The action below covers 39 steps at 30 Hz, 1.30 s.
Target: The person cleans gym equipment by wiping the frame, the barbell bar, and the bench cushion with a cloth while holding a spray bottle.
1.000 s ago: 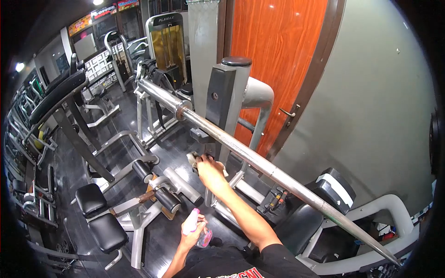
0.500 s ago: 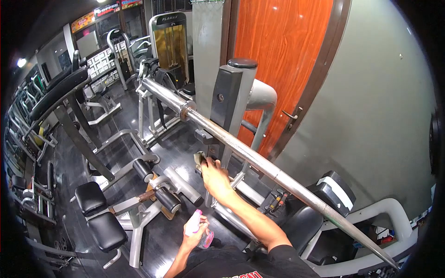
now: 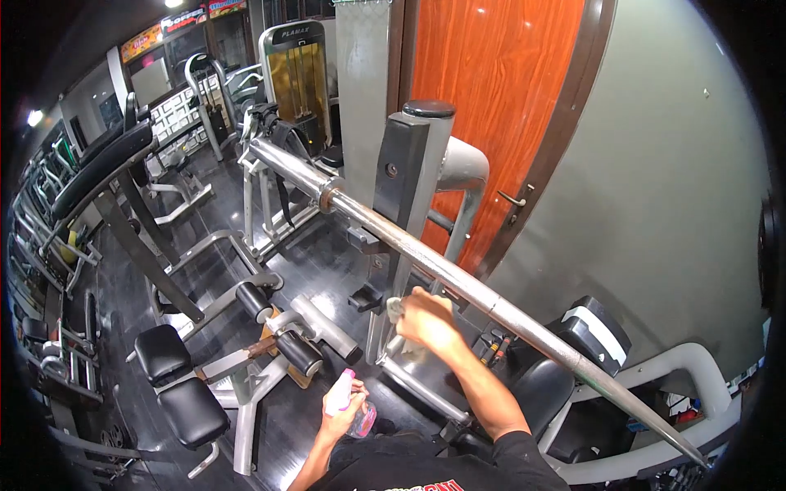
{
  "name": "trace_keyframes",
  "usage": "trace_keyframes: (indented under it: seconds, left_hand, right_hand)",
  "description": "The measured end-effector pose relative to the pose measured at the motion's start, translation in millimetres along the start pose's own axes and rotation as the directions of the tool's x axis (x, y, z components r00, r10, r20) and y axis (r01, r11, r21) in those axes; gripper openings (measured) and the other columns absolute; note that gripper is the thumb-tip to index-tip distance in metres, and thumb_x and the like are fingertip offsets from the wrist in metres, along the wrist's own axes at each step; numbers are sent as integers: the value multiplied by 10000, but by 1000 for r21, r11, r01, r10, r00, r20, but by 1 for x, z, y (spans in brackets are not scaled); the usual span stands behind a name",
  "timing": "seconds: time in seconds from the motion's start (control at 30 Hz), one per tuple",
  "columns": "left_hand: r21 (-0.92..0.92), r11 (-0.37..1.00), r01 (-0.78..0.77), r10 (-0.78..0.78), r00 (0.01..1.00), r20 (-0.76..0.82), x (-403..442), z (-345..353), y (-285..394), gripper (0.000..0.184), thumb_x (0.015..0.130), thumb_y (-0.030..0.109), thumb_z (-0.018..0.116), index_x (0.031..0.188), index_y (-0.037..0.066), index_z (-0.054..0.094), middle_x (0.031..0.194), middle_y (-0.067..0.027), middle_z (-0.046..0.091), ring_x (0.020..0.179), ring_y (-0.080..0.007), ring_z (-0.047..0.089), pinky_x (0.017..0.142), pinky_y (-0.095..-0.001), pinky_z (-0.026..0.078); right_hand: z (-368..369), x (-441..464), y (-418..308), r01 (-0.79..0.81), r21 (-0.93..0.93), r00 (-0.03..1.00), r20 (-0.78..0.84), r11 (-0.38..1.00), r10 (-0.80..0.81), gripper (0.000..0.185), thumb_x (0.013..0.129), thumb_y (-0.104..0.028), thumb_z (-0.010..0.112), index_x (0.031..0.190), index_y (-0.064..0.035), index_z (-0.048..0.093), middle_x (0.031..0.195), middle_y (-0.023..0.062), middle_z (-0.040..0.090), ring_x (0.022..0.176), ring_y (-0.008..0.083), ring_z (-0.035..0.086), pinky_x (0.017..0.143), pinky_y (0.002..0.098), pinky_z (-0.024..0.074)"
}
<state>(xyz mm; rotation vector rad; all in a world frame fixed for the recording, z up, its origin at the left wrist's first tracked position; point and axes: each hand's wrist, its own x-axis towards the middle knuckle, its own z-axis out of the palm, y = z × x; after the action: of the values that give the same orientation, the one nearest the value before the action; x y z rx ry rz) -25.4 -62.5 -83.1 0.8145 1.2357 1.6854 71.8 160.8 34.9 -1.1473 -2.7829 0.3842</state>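
My left hand is wrapped round a spray bottle with a pink-and-white head and clear body, low in front of my body. My right hand is closed on a pale cloth, whose edge shows beside the fingers. That hand is at the grey upright of the bench rack, just below the barbell; whether the cloth touches the metal I cannot tell. Left of the right hand, a black rest bracket sticks out from the upright. The barbell slants across the view, from upper left to lower right.
A machine with black pads and foam rollers stands at the left. Behind the rack is an orange wooden door with a handle. A black seat pad lies under the bar at right. Weight machines fill the back.
My right hand has moved right with the cloth, away from the black bracket, which now shows uncovered. The left hand and the spray bottle stay nearly in place.
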Motion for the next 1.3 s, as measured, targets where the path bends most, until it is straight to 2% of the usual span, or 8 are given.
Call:
trace_keyframes:
  seconds: [0.13, 0.33, 0.53, 0.93, 1.0, 1.07, 1.13, 1.3]
  left_hand:
    - [13, 1000, -3, 3, 1000, 23, 3, -1, -2, 215, 849, -12, 562, 1049, -58, 497, 871, -146, 581, 605, -183, 601, 586, -300, 516]
    - [29, 1000, -3, 2, 999, 32, 8, -1, 6, 218, 845, -30, 551, 1054, -58, 493, 868, -146, 578, 614, -182, 599, 582, -298, 515]
    - [37, 999, -10, 9, 1000, 25, 8, -6, 7, 213, 844, -33, 548, 1048, -59, 492, 863, -148, 578, 608, -182, 600, 572, -291, 514]
    - [-52, 998, 40, -38, 999, 38, 8, -6, 3, 222, 842, -6, 597, 1049, -43, 526, 875, -95, 595, 643, -127, 595, 601, -256, 502]
    - [-54, 997, 47, -45, 998, 45, 10, -7, 1, 225, 842, -7, 600, 1051, -42, 527, 872, -93, 595, 641, -128, 593, 598, -254, 501]
    - [-45, 998, 41, -39, 998, 50, 12, -4, 2, 224, 842, -8, 599, 1052, -42, 528, 869, -93, 595, 640, -128, 592, 596, -253, 501]
    - [-29, 999, 36, -34, 998, 51, 12, -3, 6, 223, 843, -9, 599, 1053, -41, 529, 866, -92, 595, 640, -128, 591, 593, -253, 501]
    - [-46, 998, 32, -30, 998, 49, 14, 4, 11, 221, 844, -7, 599, 1052, -38, 529, 857, -91, 596, 639, -128, 592, 585, -251, 499]
  right_hand:
    - [-32, -6, -5, -18, 245, 985, -164, 969, 60, 308, 685, -224, 584, 926, -35, 615, 934, 166, 597, 882, 341, 597, 791, 434, 473]
    - [16, 19, -36, 270, 194, 923, -331, 943, -196, 351, 718, -116, 606, 1067, -106, 576, 1020, 76, 588, 879, 261, 621, 683, 381, 523]
    - [56, 38, -33, 243, -404, 824, -394, 882, -408, 420, 705, -135, 623, 1113, -51, 573, 1020, 40, 559, 825, 210, 527, 531, 289, 489]
    - [14, -14, 6, 65, -10, 997, 52, 998, -64, 245, 685, -184, 582, 866, -25, 624, 841, 181, 624, 796, 289, 643, 627, 425, 513]
    - [1, -23, 6, 53, 167, 972, -236, 985, -12, 255, 696, -211, 570, 893, -61, 634, 867, 162, 629, 810, 316, 637, 713, 423, 508]
    - [-5, -18, -2, -52, 199, 984, -155, 979, 83, 349, 684, -195, 566, 1010, -91, 638, 952, 110, 638, 873, 303, 619, 772, 377, 506]
    - [2, -5, -12, 280, 279, 873, -471, 919, -123, 394, 704, -121, 555, 1095, -119, 601, 1047, 68, 617, 921, 273, 604, 775, 370, 511]
    - [54, 29, -33, 247, -5, 885, -407, 969, -227, 421, 690, -2, 582, 1100, -74, 520, 999, 60, 579, 798, 264, 578, 649, 368, 534]
